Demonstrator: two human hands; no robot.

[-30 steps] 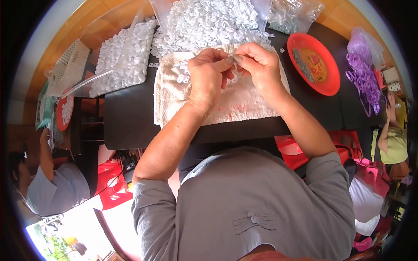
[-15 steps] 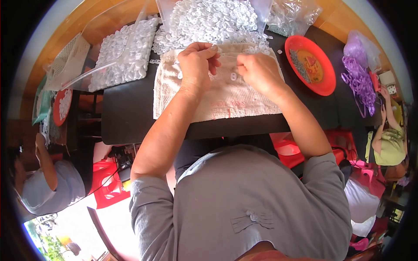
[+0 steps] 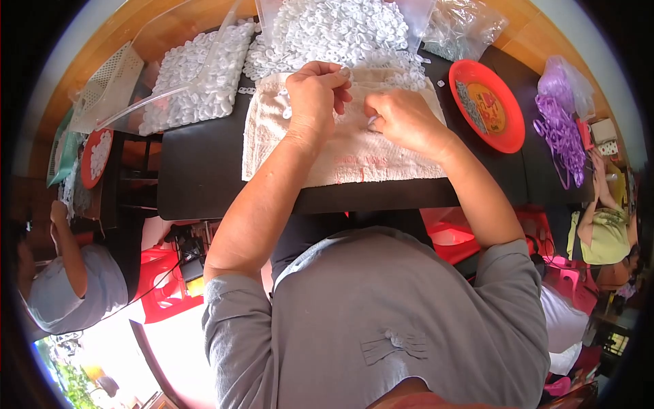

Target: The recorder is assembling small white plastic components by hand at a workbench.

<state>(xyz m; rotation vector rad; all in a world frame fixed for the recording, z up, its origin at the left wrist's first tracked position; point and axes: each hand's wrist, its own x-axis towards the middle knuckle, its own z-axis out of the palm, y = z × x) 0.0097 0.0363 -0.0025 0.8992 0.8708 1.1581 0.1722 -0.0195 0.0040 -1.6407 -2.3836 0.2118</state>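
Note:
Above a beige towel point(image 3: 340, 160) on the dark table, my left hand point(image 3: 315, 95) is closed, thumb against forefinger. Whatever those fingertips hold, if anything, is too small to make out. To its right my right hand point(image 3: 407, 121) has its fingers pinched low over the cloth. A small white plastic piece point(image 3: 372, 120) shows at these fingertips, partly hidden by them. Another white piece point(image 3: 287, 112) lies beside my left wrist. Several more loose white pieces point(image 3: 409, 80) rest on the towel's far right part, beyond my right hand.
A clear bin point(image 3: 340, 31) spills white pieces at the back. Left of it a tilted clear box point(image 3: 194, 82) is full of them. At right stand a red bowl point(image 3: 514, 129) holding small grey parts, and purple straps point(image 3: 562, 133). Co-workers sit at both sides.
My right hand has come down and a little left onto the white piece that lay on the towel, and its fingers now cover part of it. My left hand keeps its pinch.

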